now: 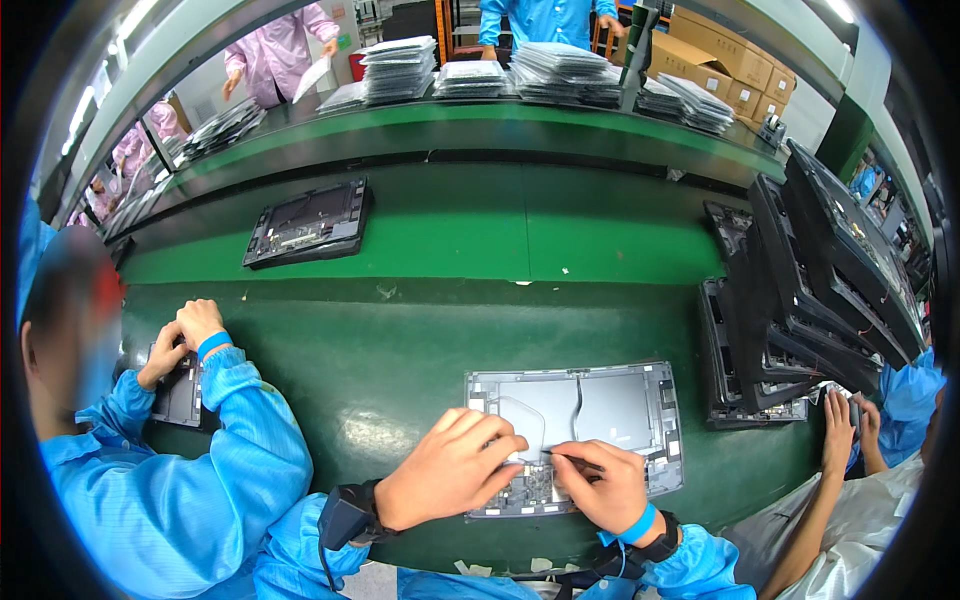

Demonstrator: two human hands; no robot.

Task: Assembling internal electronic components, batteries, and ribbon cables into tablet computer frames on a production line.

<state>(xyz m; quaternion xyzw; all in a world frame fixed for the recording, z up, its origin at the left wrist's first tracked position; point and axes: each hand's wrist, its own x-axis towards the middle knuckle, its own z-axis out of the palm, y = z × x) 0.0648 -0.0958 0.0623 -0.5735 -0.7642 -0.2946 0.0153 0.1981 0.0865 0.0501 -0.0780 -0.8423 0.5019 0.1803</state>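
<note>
A grey laptop base shell (600, 405) lies flat on the green bench in front of me, its inside facing up. My left hand (450, 470) rests on its near left edge, fingers curled and pressing down on the shell. My right hand (600, 485) is beside it, pinching a thin dark tool (572, 460) whose tip points left over the small circuit part (535, 485) at the shell's near edge. A black band sits on my left wrist and a blue strap on my right.
Another dark laptop shell (308, 222) lies on the conveyor belt (560, 230) behind. Several black shells (820, 290) lean stacked at the right. A co-worker's hands (185, 335) work at the left, another's hand (838, 430) at the right. Stacks of grey sheets (560, 70) line the far shelf.
</note>
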